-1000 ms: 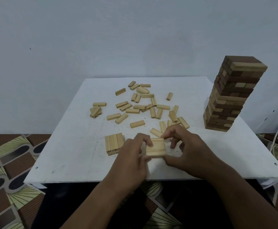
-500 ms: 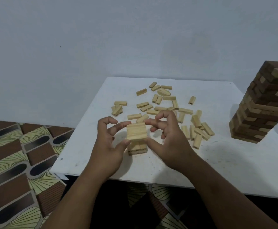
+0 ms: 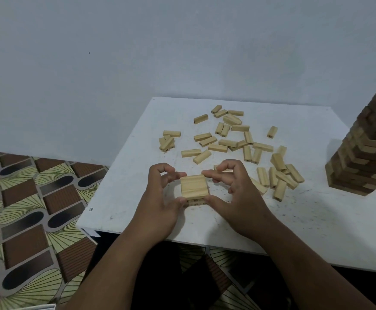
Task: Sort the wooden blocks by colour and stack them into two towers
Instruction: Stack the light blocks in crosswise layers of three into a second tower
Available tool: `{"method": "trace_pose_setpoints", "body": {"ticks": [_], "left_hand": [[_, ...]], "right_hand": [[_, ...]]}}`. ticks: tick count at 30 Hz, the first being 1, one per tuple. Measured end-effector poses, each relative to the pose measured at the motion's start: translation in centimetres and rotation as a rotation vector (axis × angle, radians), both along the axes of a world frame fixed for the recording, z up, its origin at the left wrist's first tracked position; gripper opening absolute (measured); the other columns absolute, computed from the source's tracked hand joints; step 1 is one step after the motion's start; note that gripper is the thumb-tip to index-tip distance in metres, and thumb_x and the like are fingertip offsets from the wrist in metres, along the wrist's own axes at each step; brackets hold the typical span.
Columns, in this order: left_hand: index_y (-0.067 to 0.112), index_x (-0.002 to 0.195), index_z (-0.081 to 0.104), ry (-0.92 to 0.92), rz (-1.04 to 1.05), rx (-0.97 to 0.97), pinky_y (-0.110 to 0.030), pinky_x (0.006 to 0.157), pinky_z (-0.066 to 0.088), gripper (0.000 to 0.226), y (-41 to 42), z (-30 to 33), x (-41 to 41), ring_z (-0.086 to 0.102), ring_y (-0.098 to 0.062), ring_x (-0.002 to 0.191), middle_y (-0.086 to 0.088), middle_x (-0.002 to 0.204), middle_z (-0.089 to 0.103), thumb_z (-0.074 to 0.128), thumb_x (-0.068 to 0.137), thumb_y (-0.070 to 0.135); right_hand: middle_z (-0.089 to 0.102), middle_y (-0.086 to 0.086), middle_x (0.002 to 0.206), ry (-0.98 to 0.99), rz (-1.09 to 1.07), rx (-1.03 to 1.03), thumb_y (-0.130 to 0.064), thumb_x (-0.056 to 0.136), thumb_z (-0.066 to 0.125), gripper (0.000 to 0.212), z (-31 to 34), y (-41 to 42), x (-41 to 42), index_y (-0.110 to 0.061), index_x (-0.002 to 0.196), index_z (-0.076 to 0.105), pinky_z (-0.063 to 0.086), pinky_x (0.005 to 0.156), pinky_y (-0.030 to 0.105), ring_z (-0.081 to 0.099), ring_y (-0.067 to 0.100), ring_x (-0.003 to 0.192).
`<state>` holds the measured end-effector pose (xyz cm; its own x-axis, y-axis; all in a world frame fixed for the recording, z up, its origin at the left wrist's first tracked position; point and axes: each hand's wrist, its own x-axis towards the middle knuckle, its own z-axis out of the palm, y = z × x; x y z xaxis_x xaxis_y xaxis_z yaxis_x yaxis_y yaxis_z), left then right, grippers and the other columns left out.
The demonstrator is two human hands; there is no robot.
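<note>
Fingers of left hand and right hand pinch opposite sides of light-block layer, seated on short light stack. Loose light blocks scattered beyond fingertips on white table. Mixed-colour tower well apart, far right.

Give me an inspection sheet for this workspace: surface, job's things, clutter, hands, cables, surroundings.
Surface: white table, speckled with dark marks.
Job's things: small pale stack near the front edge, two layers visible; loose pale blocks scattered behind it; mixed tower of dark and pale blocks at right, partly cut off.
Clutter: nothing seen.
Hands: left hand and right hand pinch the stack's top layer from opposite sides.
Cables: nothing seen.
Surroundings: plain wall behind; patterned floor at left.
</note>
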<state>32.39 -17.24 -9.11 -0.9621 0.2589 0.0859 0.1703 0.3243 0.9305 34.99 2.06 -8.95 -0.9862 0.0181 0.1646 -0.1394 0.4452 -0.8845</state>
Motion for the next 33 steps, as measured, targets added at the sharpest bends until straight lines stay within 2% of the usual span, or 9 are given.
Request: {"method": "trace_pose_setpoints", "body": {"ticks": [2,6,10,14,16,20,24,30,33], "left_hand": [[0.041,0.113,0.033,0.004,0.002,-0.006,0.0,0.082,0.039,0.06,-0.01,-0.08,-0.02,0.053,-0.002,0.121,0.013,0.126,0.061,0.059,0.089,-0.007],[0.039,0.114,0.034,0.006,0.008,-0.005,0.001,0.078,0.039,0.059,0.04,-0.06,-0.02,0.052,-0.005,0.12,0.013,0.127,0.06,0.059,0.089,-0.008],[0.035,0.115,0.034,0.008,0.006,-0.003,0.003,0.077,0.038,0.059,0.04,0.04,0.06,0.049,-0.001,0.123,0.011,0.127,0.06,0.06,0.088,-0.01],[0.037,0.116,0.033,0.007,0.003,-0.011,0.005,0.077,0.035,0.06,0.02,0.05,0.01,0.047,0.007,0.12,0.012,0.127,0.06,0.061,0.088,-0.008],[0.038,0.116,0.033,0.008,0.004,-0.015,0.005,0.078,0.035,0.061,-0.02,-0.04,-0.02,0.047,0.012,0.118,0.013,0.127,0.06,0.062,0.087,-0.007],[0.04,0.119,0.032,-0.003,0.001,-0.021,0.005,0.083,0.033,0.061,-0.23,-0.34,-0.11,0.046,0.011,0.12,0.015,0.127,0.059,0.065,0.087,-0.001],[0.041,0.124,0.029,-0.023,-0.025,-0.058,-0.006,0.092,0.035,0.061,-0.44,-0.41,-0.23,0.045,0.017,0.117,0.019,0.124,0.058,0.066,0.089,0.005],[0.049,0.126,0.025,-0.039,-0.043,-0.101,-0.007,0.094,0.033,0.071,-0.67,-0.56,-0.32,0.041,0.017,0.122,0.021,0.129,0.054,0.068,0.088,0.007],[0.049,0.125,0.025,-0.064,-0.043,-0.098,0.002,0.086,0.034,0.078,-0.95,-0.47,-0.4,0.038,0.022,0.119,0.022,0.133,0.051,0.063,0.084,-0.006]], "right_hand": [[0.066,-0.017,0.12,-0.007,0.004,-0.011,-0.009,0.079,0.078,0.053,-0.21,0.04,-0.07,-0.031,0.108,0.039,0.037,0.086,0.002,0.055,-0.008,0.115],[0.066,-0.017,0.121,-0.014,0.001,-0.011,-0.01,0.079,0.078,0.053,-0.58,0.12,-0.23,-0.03,0.11,0.039,0.046,0.1,0.028,0.054,-0.003,0.121],[0.066,-0.018,0.122,-0.022,-0.002,-0.005,-0.011,0.079,0.078,0.053,-0.47,0.08,-0.23,-0.029,0.11,0.04,0.046,0.1,0.031,0.054,-0.004,0.121],[0.066,-0.02,0.121,-0.025,-0.005,-0.005,-0.012,0.078,0.079,0.054,-0.46,0.1,-0.13,-0.032,0.11,0.04,0.048,0.102,0.041,0.056,0.0,0.121],[0.066,-0.02,0.122,-0.025,-0.002,0.0,-0.013,0.079,0.079,0.054,-0.37,0.07,-0.11,-0.032,0.11,0.039,0.047,0.104,0.041,0.055,-0.001,0.122],[0.065,-0.02,0.124,-0.037,0.003,0.006,-0.015,0.079,0.079,0.055,-0.29,0.1,-0.05,-0.035,0.111,0.038,0.045,0.106,0.037,0.053,-0.002,0.123],[0.064,-0.021,0.125,-0.04,0.004,0.017,-0.016,0.08,0.079,0.056,-0.38,0.18,-0.04,-0.039,0.111,0.038,0.045,0.107,0.038,0.053,-0.003,0.124],[0.063,-0.021,0.126,-0.035,0.0,0.025,-0.017,0.078,0.079,0.058,-0.45,0.18,-0.05,-0.037,0.113,0.038,0.043,0.106,0.033,0.051,-0.006,0.124],[0.06,-0.021,0.129,-0.042,0.012,0.014,-0.014,0.078,0.078,0.058,-0.47,0.32,0.0,-0.036,0.114,0.038,0.039,0.101,0.027,0.048,-0.008,0.125]]}}
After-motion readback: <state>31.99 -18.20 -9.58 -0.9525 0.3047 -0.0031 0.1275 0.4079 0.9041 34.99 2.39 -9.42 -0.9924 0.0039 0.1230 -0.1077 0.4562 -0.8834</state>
